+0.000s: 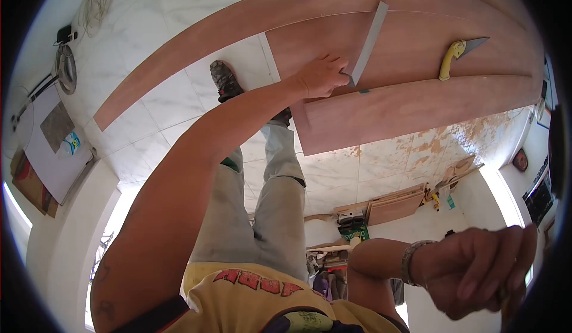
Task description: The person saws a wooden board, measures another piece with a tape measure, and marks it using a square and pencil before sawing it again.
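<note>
My left hand (322, 77) reaches far out and grips the lower end of a grey metal ruler (370, 38). The ruler lies slanted across a reddish plywood sheet (405, 109) on the white tiled floor. A yellow-handled tool with a pointed grey blade (459, 50) rests on the same sheet, to the right of the ruler. My right hand (476, 276), with a metal watch on its wrist, hovers close to the camera at the lower right. Its fingers are curled around a thin brown stick (509, 312), mostly hidden. My legs and one shoe (225, 80) stretch toward the plywood.
Long curved plywood strips (196, 47) lie beyond the sheet. At the left are a coil of cord (95, 2), a round metal pan (65, 68), papers and a cardboard box (30, 181). Wood offcuts and small tools (393, 205) sit stacked by the wall.
</note>
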The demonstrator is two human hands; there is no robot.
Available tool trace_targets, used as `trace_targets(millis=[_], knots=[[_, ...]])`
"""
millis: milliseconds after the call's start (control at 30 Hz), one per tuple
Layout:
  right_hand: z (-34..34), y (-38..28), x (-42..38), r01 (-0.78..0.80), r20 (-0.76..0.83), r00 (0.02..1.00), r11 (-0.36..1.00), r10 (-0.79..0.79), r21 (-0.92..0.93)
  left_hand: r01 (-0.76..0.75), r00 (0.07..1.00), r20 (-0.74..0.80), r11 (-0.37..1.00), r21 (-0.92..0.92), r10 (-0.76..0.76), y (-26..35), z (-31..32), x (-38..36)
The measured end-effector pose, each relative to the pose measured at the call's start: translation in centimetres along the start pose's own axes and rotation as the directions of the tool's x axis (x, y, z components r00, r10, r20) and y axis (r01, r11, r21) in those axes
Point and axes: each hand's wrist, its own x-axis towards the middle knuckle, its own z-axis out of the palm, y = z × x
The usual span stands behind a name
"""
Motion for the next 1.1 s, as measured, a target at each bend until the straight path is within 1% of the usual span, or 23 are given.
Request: trace_targets(millis=[67,100,167,233,267,333,367,400,433,467,500,533,600,633,667,700,733,800,833,900,967,1067,1100], knots=[[1.7,-0.6,1.8,-0.033,0.193,0.981,0.999,0.027,0.028,0.049,0.993,0.103,0.999,-0.001,-0.049,0.8,0.5,2.9],[0.9,-2.3,2.9,-0.149,0.321,0.936,0.989,0.146,-0.014,0.078,0.985,0.153,0.997,0.002,-0.077,0.9,0.4,3.9],[-0.3,-4.3,4.5,-0.325,0.49,0.824,0.946,0.284,-0.002,0.057,0.998,0.027,0.998,-0.01,-0.056,0.9,-0.2,5.1],[-0.7,-5.3,5.2,-0.351,0.535,0.792,0.936,0.293,0.007,0.07,0.988,-0.133,0.994,-0.082,-0.08,0.3,-1.6,5.8],[-0.7,-5.6,5.2,-0.308,0.515,0.818,0.951,0.255,0.018,0.08,0.968,-0.224,0.984,-0.162,-0.115,-0.4,-2.4,5.5],[-0.5,-5.5,5.0,-0.194,0.461,0.871,0.981,0.168,0.009,0.164,0.857,-0.488,0.986,-0.038,-0.162,-2.0,-5.6,4.1],[-0.5,-5.2,5.1,-0.118,0.422,0.899,0.993,0.112,-0.011,0.285,0.782,-0.554,0.954,-0.091,-0.286,-4.0,-6.3,2.9],[-0.6,-4.9,5.2,-0.032,0.375,0.926,0.999,0.043,-0.037,0.31,0.73,-0.654,0.949,0.057,-0.199,-7.0,-7.5,1.1],[-1.2,-4.3,5.7,0.058,0.321,0.947,0.995,-0.027,-0.086,0.502,0.687,-0.655,0.857,0.114,-0.315,-8.8,-9.3,-0.6],[-2.3,-3.3,6.2,0.169,0.232,0.965,0.968,-0.125,-0.184,0.596,0.652,-0.695,0.772,0.223,-0.303,-10.4,-10.8,-2.3],[-3.9,-1.8,7.0,0.253,0.113,0.967,0.906,-0.228,-0.338,0.684,0.617,-0.734,0.655,0.32,-0.285,-11.3,-11.8,-3.5],[-6.5,0.4,8.1,0.257,-0.012,0.949,0.794,-0.316,-0.551,0.719,0.616,-0.656,0.651,0.243,-0.436,-12.0,-12.5,-4.2],[-15.9,6.1,10.6,-0.049,-0.226,0.914,0.461,-0.338,-0.886,0.809,0.555,-0.459,0.579,0.102,-0.694,-13.7,-14.8,-6.1],[-24.4,8.8,10.7,-0.241,-0.28,0.918,0.166,-0.281,-0.956,0.813,0.563,-0.298,0.581,0.033,-0.771,-14.4,-15.8,-6.6],[-32.8,11.5,10.9,-0.372,-0.333,0.916,-0.167,-0.222,-0.913,0.822,0.559,-0.128,0.568,-0.039,-0.819,-14.9,-16.4,-6.8],[-40.3,12.9,10.3,-0.487,-0.47,0.866,-0.504,-0.172,-0.714,0.83,0.549,-0.082,0.554,-0.061,-0.832,-15.3,-16.9,-6.9],[-46.0,13.4,8.7,-0.432,-0.454,0.881,-0.618,-0.133,-0.657,0.838,0.539,-0.035,0.54,-0.08,-0.842,-15.6,-17.5,-7.0],[-49.4,14.3,6.5,-0.395,-0.471,0.882,-0.564,-0.012,-0.726,0.846,0.526,-0.06,0.529,-0.066,-0.849,-15.3,-17.8,-8.4],[-48.8,14.9,5.9,-0.379,-0.473,0.881,-0.605,-0.003,-0.701,0.844,0.53,-0.063,0.533,-0.061,-0.846,-14.9,-18.1,-8.8],[-48.1,14.7,5.6,-0.343,-0.476,0.88,-0.692,0.001,-0.636,0.888,0.452,-0.047,0.454,-0.064,-0.891,-14.6,-18.5,-10.9],[-48.5,13.2,5.0,-0.299,-0.444,0.895,-0.682,0.042,-0.668,0.913,0.399,0.018,0.395,-0.1,-0.917,-15.3,-18.9,-14.9],[-53.7,10.9,5.0,-0.233,-0.397,0.914,-0.693,0.083,-0.682,0.916,0.378,0.059,0.364,-0.172,-0.924,-15.4,-19.5,-18.9],[-55.2,11.2,5.5,-0.214,-0.385,0.918,-0.705,0.091,-0.676,0.905,0.414,0.049,0.406,-0.124,-0.909,-15.5,-20.2,-19.0]])
